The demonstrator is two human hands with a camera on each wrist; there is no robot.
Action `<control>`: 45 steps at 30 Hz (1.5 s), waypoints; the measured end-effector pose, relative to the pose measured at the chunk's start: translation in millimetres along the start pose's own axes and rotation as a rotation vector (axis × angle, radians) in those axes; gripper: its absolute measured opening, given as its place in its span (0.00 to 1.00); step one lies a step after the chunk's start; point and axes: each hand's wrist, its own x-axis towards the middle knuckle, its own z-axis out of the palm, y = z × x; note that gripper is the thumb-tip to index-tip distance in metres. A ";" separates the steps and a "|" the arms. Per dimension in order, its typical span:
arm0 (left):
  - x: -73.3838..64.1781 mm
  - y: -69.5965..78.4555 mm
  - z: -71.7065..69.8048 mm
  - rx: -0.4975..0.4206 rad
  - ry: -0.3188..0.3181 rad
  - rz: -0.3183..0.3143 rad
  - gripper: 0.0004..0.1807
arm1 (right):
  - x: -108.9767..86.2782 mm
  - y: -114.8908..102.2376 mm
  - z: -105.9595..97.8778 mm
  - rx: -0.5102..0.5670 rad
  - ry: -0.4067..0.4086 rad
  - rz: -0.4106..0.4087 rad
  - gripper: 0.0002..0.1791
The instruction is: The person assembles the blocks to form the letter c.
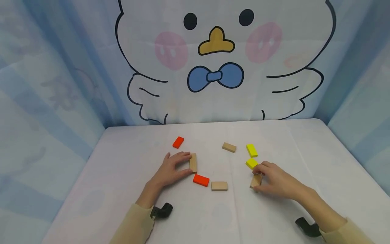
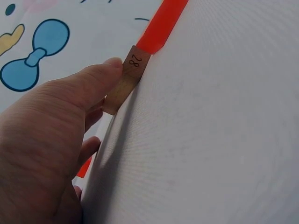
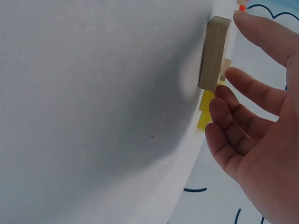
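Observation:
My left hand point(image 1: 170, 172) is at a plain wooden block point(image 1: 193, 163) lying lengthwise away from me; its thumb and forefinger pinch the two ends. In the left wrist view this block point(image 2: 127, 80) bears the number 28, and a red block touches its near end. At the right, my right hand point(image 1: 278, 180) holds another plain wooden block point(image 1: 256, 181) between thumb and fingers, just below a yellow block point(image 1: 252, 163). The right wrist view shows that block point(image 3: 215, 53) beside the curled fingers point(image 3: 233, 123), the thumb near its other end.
One red block point(image 1: 201, 180) and a wooden block point(image 1: 219, 186) lie between my hands. Farther back are another red block point(image 1: 178, 142), a wooden block point(image 1: 229, 147) and a second yellow block point(image 1: 252, 150). A printed curtain point(image 1: 213, 101) hangs behind the white table point(image 1: 195, 223).

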 end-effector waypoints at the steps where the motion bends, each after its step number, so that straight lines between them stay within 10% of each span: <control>1: -1.2 -0.1 0.4 0.000 -0.003 -0.005 0.32 | -0.2 0.4 1.6 0.005 -0.007 0.003 0.22; 45: 1.9 -0.2 1.5 0.008 -0.007 -0.016 0.32 | 34.1 -36.9 28.0 0.023 -0.019 -0.042 0.22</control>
